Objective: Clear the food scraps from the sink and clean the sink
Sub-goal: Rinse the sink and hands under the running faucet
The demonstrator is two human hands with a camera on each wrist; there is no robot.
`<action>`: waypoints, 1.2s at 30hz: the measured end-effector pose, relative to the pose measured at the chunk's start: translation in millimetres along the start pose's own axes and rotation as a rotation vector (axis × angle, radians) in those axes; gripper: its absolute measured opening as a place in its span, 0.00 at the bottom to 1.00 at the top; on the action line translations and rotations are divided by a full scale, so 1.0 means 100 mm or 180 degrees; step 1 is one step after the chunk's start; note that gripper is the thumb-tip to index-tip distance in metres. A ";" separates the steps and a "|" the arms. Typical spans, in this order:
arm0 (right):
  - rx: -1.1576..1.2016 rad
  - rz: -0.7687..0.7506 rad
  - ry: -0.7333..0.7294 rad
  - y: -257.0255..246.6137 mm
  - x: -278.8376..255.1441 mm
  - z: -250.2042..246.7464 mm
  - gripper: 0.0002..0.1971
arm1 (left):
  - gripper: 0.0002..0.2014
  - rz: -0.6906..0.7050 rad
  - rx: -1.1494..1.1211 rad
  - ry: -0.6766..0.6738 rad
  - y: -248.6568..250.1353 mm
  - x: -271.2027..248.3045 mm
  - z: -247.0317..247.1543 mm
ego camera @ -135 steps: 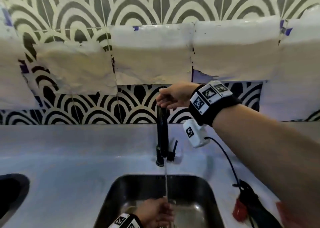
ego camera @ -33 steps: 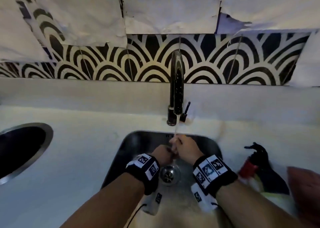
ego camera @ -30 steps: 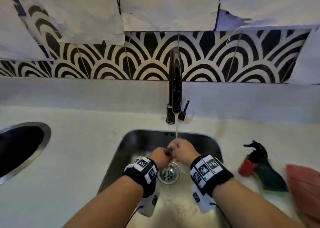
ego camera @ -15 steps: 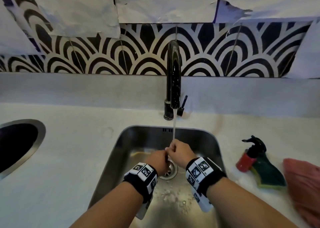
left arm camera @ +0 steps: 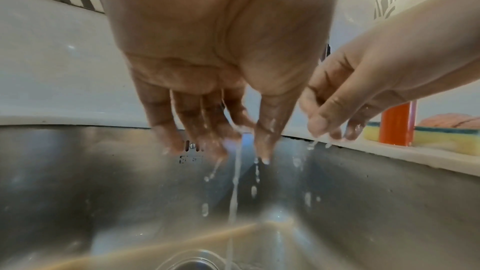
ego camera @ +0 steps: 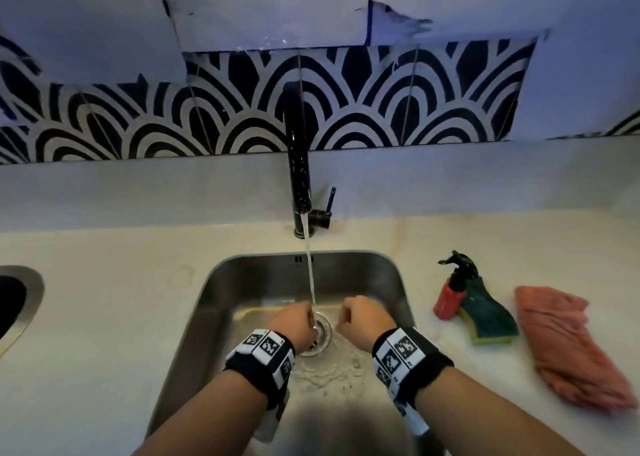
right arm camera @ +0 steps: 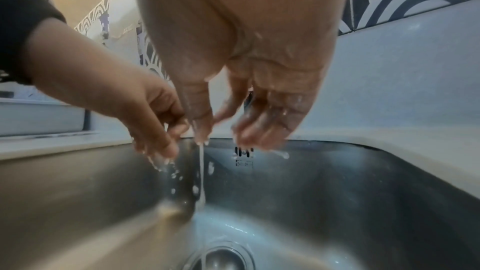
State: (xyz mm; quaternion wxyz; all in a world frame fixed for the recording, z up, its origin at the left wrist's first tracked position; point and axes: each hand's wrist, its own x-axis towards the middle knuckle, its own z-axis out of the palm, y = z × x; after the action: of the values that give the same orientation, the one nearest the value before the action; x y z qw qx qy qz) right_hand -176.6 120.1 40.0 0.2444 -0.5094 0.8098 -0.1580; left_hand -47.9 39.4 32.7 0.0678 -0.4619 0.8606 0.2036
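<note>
- At the bottom centre of the head view, the left hand (ego camera: 294, 324) and right hand (ego camera: 363, 318) hang over the sink (ego camera: 221, 282), now a little apart; half a second ago they were pressed together under the water.
- Both hands are empty, fingers pointing down, relaxed and dripping; neither grips anything.
- Between them the water stream (ego camera: 310, 272) falls clear onto the drain (ego camera: 322, 332) in the middle of the frame.
- No food scraps show in the basin, so this looks like a final hand rinse.
- Right of the sink lie a spray bottle (ego camera: 450, 296), sponge (ego camera: 488, 317) and pink cloth (ego camera: 568, 348), untouched.
- Top centre, the tap (ego camera: 298, 164) is running; shutting it off likely comes next.
</note>
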 end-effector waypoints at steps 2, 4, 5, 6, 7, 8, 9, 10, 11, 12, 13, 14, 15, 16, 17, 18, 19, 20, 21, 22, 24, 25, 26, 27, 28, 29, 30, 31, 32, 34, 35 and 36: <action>0.0050 -0.0010 0.0292 0.06 -0.04 -0.03 0.17 | 0.07 -0.0107 0.0021 0.0114 0.07 0.01 0.00; 0.0068 0.0026 0.0280 0.14 -0.06 -0.03 0.18 | 0.10 -0.0161 0.0093 0.0099 0.10 -0.01 0.01; 0.0028 -0.0002 0.0187 0.18 -0.07 -0.02 0.17 | 0.12 -0.0160 0.0132 0.0028 0.11 -0.02 0.03; -0.0009 0.0018 0.0035 0.22 -0.09 -0.01 0.13 | 0.14 -0.0152 0.0169 -0.0114 0.10 -0.04 0.06; -0.0007 0.0001 -0.0135 0.26 -0.12 0.00 0.10 | 0.16 -0.0122 0.0225 -0.0256 0.09 -0.07 0.09; -0.0025 0.0008 -0.0314 0.30 -0.14 0.02 0.15 | 0.17 -0.0118 0.0268 -0.0345 0.10 -0.10 0.10; -0.0031 -0.0001 -0.0429 0.34 -0.16 0.03 0.20 | 0.17 -0.0141 0.0290 -0.0349 0.09 -0.14 0.11; -0.0022 0.0014 -0.0429 0.37 -0.17 0.04 0.20 | 0.17 -0.0201 0.0235 -0.0327 0.08 -0.17 0.11; -0.0002 -0.0005 -0.0345 0.39 -0.18 0.03 0.18 | 0.17 -0.0247 0.0154 -0.0268 0.06 -0.17 0.12; 0.0015 -0.0002 -0.0283 0.40 -0.17 0.03 0.17 | 0.17 -0.0297 0.0160 -0.0207 0.05 -0.20 0.11; 0.0029 -0.0045 -0.0220 0.40 -0.15 0.03 0.16 | 0.17 -0.0330 0.0215 -0.0140 0.04 -0.24 0.10; 0.0041 -0.0060 -0.0204 0.40 -0.12 0.02 0.15 | 0.16 -0.0385 0.0226 -0.0101 0.03 -0.26 0.09; 0.0088 -0.0069 -0.0169 0.38 -0.08 0.00 0.14 | 0.16 -0.0408 0.0219 -0.0027 0.01 -0.27 0.08; 0.0181 -0.0061 -0.0094 0.35 -0.02 -0.03 0.14 | 0.15 -0.0447 0.0164 0.0065 0.00 -0.27 0.06; 0.0280 -0.0087 0.0004 0.33 0.05 -0.06 0.13 | 0.16 -0.0484 0.0091 0.0130 -0.03 -0.23 0.06; 0.0363 -0.0101 0.0079 0.29 0.13 -0.10 0.12 | 0.16 -0.0520 0.0002 0.0162 -0.05 -0.20 0.07; 0.0427 -0.0118 0.0127 0.25 0.20 -0.14 0.11 | 0.16 -0.0542 -0.0059 0.0158 -0.10 -0.15 0.11; 0.0463 -0.0121 0.0136 0.23 0.26 -0.16 0.10 | 0.16 -0.0563 -0.0104 0.0146 -0.12 -0.11 0.14; 0.0501 -0.0130 0.0138 0.21 0.33 -0.16 0.09 | 0.17 -0.0554 -0.0124 0.0149 -0.11 -0.13 0.11; 0.0507 -0.0122 0.0081 0.20 0.38 -0.16 0.09 | 0.17 -0.0546 -0.0164 0.0144 -0.12 -0.13 0.08; 0.0352 -0.0083 -0.0147 0.18 0.46 -0.11 0.09 | 0.15 -0.0494 -0.0359 0.0129 -0.12 -0.13 0.03; 0.0273 -0.0058 -0.0247 0.18 0.50 -0.09 0.10 | 0.13 -0.0458 -0.0460 0.0127 -0.13 -0.11 0.01; 0.0294 -0.0009 -0.0259 0.17 0.55 -0.10 0.09 | 0.13 -0.0421 -0.0543 0.0142 -0.14 -0.09 -0.02; 0.0414 0.0027 -0.0154 0.16 0.62 -0.13 0.08 | 0.13 -0.0357 -0.0606 0.0197 -0.16 -0.05 -0.05; 0.0576 0.0075 0.0017 0.14 0.69 -0.20 0.07 | 0.12 -0.0278 -0.0637 0.0257 -0.17 -0.03 -0.08; 0.0701 0.0095 0.0236 0.10 0.79 -0.29 0.07 | 0.12 -0.0183 -0.0637 0.0327 -0.18 0.00 -0.11; 0.0775 0.0105 0.0436 0.07 0.91 -0.40 0.08 | 0.13 -0.0110 -0.0611 0.0376 -0.19 0.03 -0.13; 0.0821 0.0103 0.0591 0.02 1.02 -0.51 0.09 | 0.13 -0.0031 -0.0566 0.0415 -0.20 0.06 -0.15; 0.0869 0.0116 0.0682 -0.03 1.15 -0.62 0.11 | 0.13 0.0027 -0.0514 0.0424 -0.22 0.10 -0.16; 0.0971 0.0107 0.0810 -0.13 1.37 -0.80 0.15 | 0.13 0.0109 -0.0454 0.0421 -0.23 0.17 -0.17; 0.1012 0.0101 0.0847 -0.18 1.48 -0.87 0.17 | 0.13 0.0137 -0.0441 0.0411 -0.24 0.20 -0.18; 0.1058 0.0123 0.0849 -0.22 1.57 -0.91 0.19 | 0.13 0.0151 -0.0440 0.0397 -0.25 0.24 -0.17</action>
State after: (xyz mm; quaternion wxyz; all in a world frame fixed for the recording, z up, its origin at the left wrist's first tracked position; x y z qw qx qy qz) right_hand -268.2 -30.7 90.0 0.2187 -0.4211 0.8074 -0.3507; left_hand -39.7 2.0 34.3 -0.0227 -0.4567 0.8577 0.2349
